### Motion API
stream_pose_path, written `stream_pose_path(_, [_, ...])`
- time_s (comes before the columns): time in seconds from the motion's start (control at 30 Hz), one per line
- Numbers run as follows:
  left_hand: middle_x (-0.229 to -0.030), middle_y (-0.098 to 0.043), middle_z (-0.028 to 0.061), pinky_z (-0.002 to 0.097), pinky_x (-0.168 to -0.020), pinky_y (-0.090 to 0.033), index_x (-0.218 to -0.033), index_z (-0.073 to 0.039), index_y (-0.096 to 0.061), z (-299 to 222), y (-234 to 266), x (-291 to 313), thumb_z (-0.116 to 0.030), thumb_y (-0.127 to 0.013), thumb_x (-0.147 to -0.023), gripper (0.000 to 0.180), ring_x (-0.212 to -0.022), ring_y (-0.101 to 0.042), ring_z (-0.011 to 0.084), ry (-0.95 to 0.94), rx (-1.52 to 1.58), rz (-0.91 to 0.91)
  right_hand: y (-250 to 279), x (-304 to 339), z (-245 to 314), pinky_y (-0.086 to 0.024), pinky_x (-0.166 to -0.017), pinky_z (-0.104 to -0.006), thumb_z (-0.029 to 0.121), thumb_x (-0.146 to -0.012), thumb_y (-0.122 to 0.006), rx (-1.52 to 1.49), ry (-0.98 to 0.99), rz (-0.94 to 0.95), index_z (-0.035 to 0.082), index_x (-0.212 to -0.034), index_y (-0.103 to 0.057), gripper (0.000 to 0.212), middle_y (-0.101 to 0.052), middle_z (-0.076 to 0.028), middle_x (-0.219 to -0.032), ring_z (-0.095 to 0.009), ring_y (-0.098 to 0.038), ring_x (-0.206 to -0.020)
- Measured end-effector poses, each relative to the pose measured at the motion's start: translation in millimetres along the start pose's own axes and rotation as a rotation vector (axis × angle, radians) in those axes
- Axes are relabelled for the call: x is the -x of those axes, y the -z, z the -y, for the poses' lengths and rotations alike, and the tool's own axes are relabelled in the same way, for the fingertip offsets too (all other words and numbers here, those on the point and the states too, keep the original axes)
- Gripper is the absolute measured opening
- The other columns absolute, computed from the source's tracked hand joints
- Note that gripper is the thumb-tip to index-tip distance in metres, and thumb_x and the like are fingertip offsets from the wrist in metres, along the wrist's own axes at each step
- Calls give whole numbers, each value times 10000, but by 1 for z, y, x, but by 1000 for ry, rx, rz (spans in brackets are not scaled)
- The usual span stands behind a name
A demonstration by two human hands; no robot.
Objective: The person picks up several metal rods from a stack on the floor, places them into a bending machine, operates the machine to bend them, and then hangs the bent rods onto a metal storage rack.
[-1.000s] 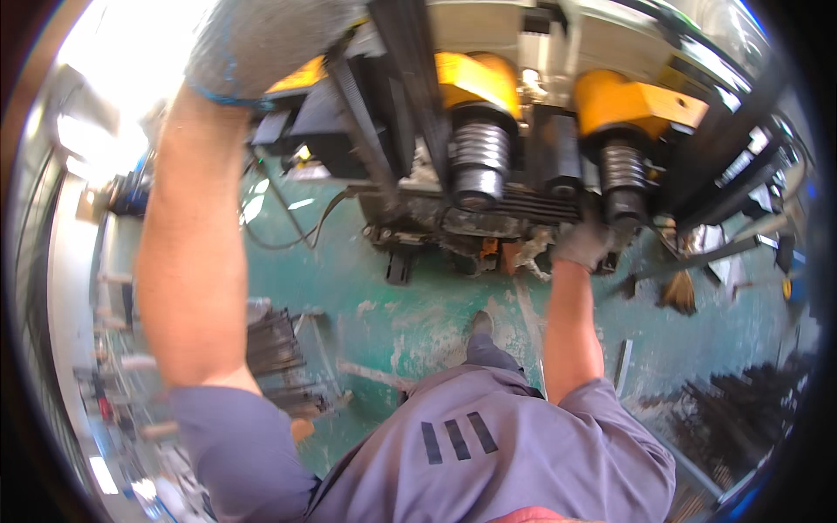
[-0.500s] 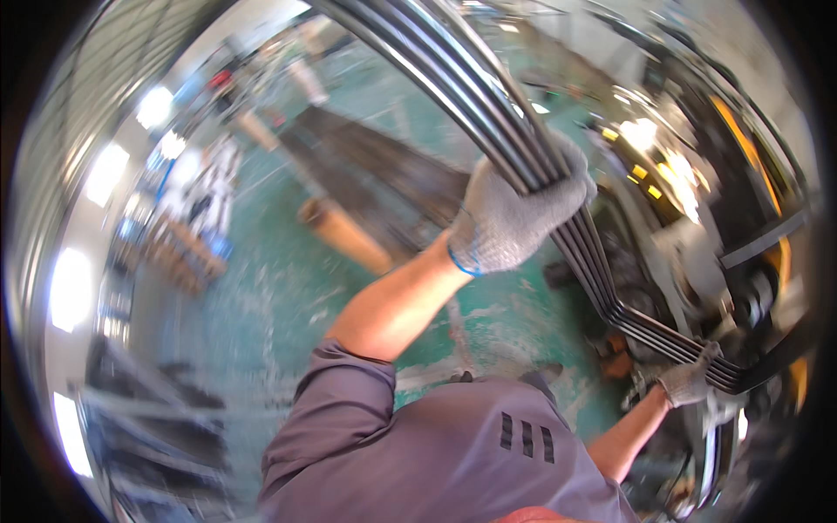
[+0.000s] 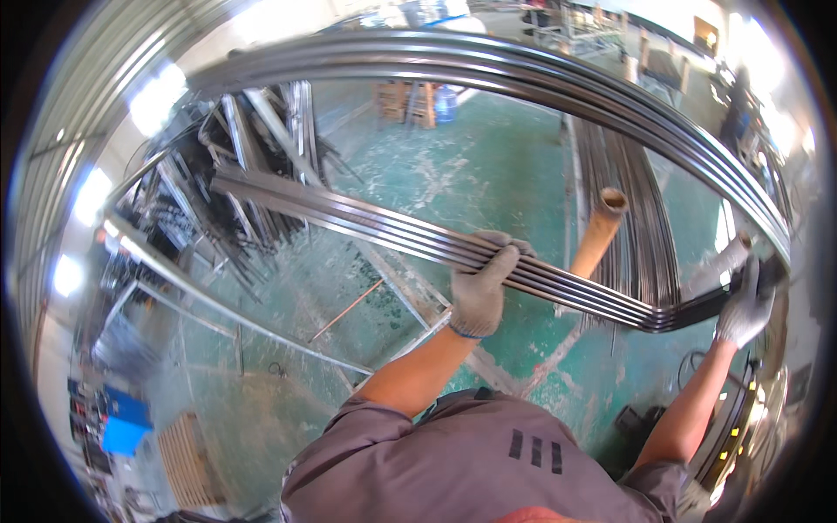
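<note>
Several dark, shiny metal tubes [image 3: 366, 222] lie side by side in one bundle, bent near its right end. A second long run of the tubes [image 3: 514, 70] arches across the top of the view and meets the near run at the right. My left hand [image 3: 479, 301], in a grey knit glove, is closed around the near run at about its middle. By the bent end, my gloved right hand [image 3: 743, 321] grips the bundle, some of its fingers hidden behind the tubes. Both arms are stretched out in front of me.
Beyond the bundle, a brown cardboard tube [image 3: 600, 234] stands beside a long stack of dark tubes [image 3: 636, 200]. To the left, a rack [image 3: 248, 148] holds many metal lengths, near a pale metal rail [image 3: 235, 318]. A machine [image 3: 737, 427] stands at lower right.
My view has turned left, from the machine toward the rack. The bundle has swung with me and now lies across the view. Both hands keep hold of it.
</note>
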State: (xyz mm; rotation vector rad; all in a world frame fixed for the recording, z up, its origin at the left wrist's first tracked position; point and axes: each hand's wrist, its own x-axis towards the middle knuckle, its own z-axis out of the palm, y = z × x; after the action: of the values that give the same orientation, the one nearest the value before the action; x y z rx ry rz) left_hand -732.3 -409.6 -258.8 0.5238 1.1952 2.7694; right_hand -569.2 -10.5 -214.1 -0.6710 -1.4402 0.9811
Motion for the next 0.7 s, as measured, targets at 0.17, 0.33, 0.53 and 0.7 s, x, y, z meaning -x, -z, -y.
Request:
stream_pose_path(0.17, [-1063, -719, 169, 458, -982, -555, -1116, -30, -616, -58, 45, -19, 45, -611, -963, 171, -1025, -703, 298, -189, 43, -253, -186, -24, 104, -494, -710, -236, 329, -1006, -713, 8, 180, 283, 25, -1229, -721, 377, -691, 23, -901, -51, -607, -759])
stream_pose_path(0.33, [-1105, -700, 152, 459, -1053, -491, -1093, -40, -631, -111, 106, -47, 1, -614, -954, 146, -1099, -659, 296, -444, 174, -372, -371, 11, 240, -533, -856, -383, 486, -984, -658, 9, 689, 402, 24, -1239, -721, 531, -759, -192, -983, -252, -721, -887])
stream_pose_path(0.53, [-1172, -716, 116, 440, -982, -560, -1166, -55, -659, -163, 178, -88, -169, -626, -1040, 173, -1110, -687, 262, -453, 269, -481, -539, 146, 420, -525, -1023, -507, 258, -943, -646, -73, 992, 591, -17, -1193, -694, 375, -725, -268, -1164, -424, -693, -1121])
stream_pose_path(0.7, [-1054, -744, 106, 414, -883, -585, -1145, -21, -682, -153, 201, -139, -297, -609, -1071, 296, -922, -703, 246, -201, 462, -501, -641, 201, 467, -597, -887, -454, 253, -924, -644, -13, 1182, 742, 24, -1060, -788, 303, -775, -208, -1071, -349, -761, -1005])
